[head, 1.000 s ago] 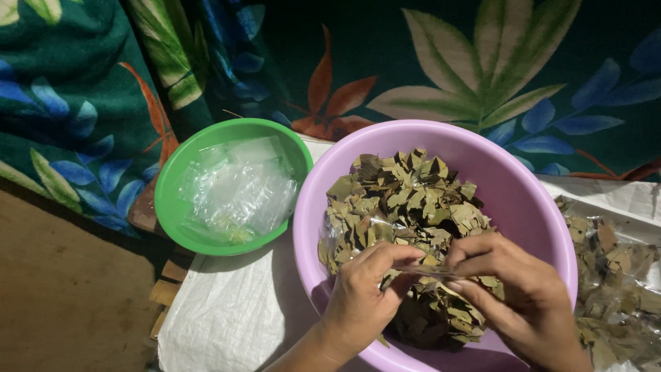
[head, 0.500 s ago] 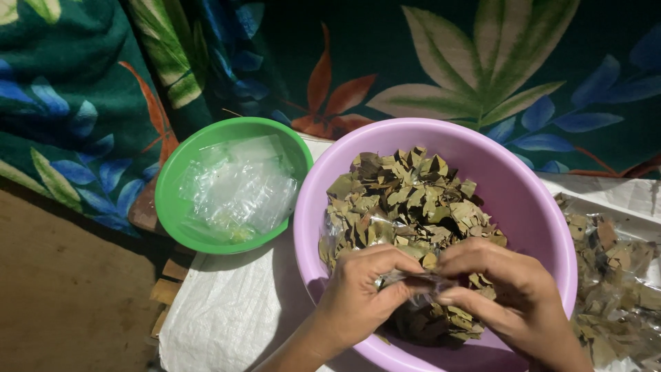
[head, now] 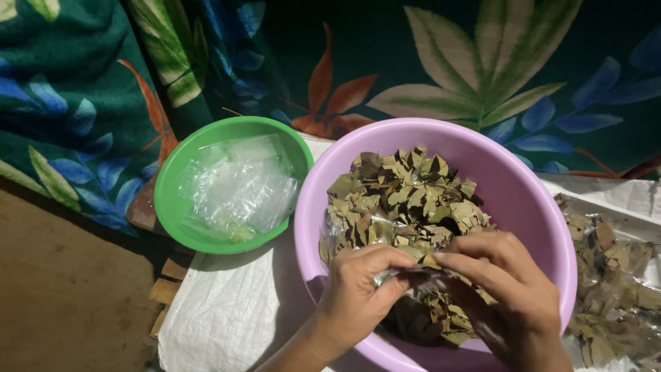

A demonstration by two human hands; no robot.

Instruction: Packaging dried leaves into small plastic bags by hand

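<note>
A small clear plastic bag (head: pixel 416 284), partly filled with dried leaves, is held between the two hands over the near part of a large lilac basin (head: pixel 523 186). The left hand (head: pixel 358 293) is closed on the bag's left end, thumb and fingers pinching the film, and the right hand (head: pixel 513 289) is closed on its right part, the fingers curled over the top. The two hands lie close together, almost touching, with the bag bridging the narrow space between them. The bag's long axis is seen to run left to right, roughly level, its crumpled left end turned toward the left hand; where its mouth lies cannot be told, as the fingers cover it. Neither hand is clearly the nearer, since both are already clamped on the bag. Directly beyond the hands, on the far side, a heap of dried brown-green leaves (head: pixel 406 193) fills the middle of the basin. To the left of the basin, just beside it, a green bowl (head: pixel 172 207) is set, holding a loose pile of empty clear bags (head: pixel 237 189). At the right edge, filled leaf packets (head: pixel 613 275) are laid on a white woven sack (head: pixel 227 317) that is spread beneath the vessels. A dark cloth with a leaf print (head: pixel 482 62) hangs behind.
</note>
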